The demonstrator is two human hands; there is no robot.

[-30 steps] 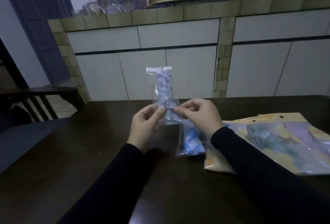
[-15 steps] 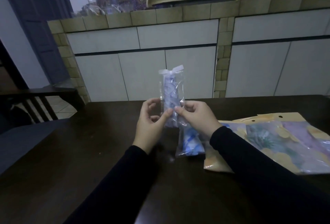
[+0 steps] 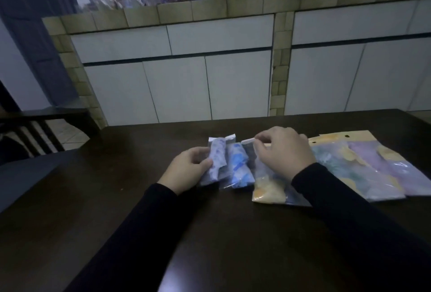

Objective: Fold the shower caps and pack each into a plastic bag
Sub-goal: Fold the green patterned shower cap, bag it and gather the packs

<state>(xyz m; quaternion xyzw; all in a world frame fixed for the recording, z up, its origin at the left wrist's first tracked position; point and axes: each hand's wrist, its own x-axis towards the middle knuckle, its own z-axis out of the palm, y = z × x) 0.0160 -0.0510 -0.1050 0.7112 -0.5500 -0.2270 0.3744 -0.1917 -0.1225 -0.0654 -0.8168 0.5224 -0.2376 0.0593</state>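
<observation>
**While both hands work at the table, two packed caps lie side by side**

While the left hand [image 3: 186,170] lies on the dark table [image 3: 116,198], its curled fingers and thumb grip the left edge of a packed bag [image 3: 215,163], a clear sleeve with a pale blue-printed cap folded inside. That bag lies flat, its sealed white top pointing away from the person. Just beside it on the right, touching, lies a second bag [image 3: 240,168] holding a brighter blue cap, also flat on the table.

The right hand [image 3: 283,152] hovers over the next item to the right, thumb and forefinger pinching the white top strip of an empty bag [image 3: 253,149] that sits beside the second bag; the other fingers are loosely curled. Under the right wrist lies a yellow pack [image 3: 268,191], partly hidden by the sleeve. Farther right, flat packs [image 3: 373,168] of patterned caps in teal, yellow and purple overlap one another near the table edge.

Behind the table stands a tiled counter [image 3: 210,12] with white panels
</observation>
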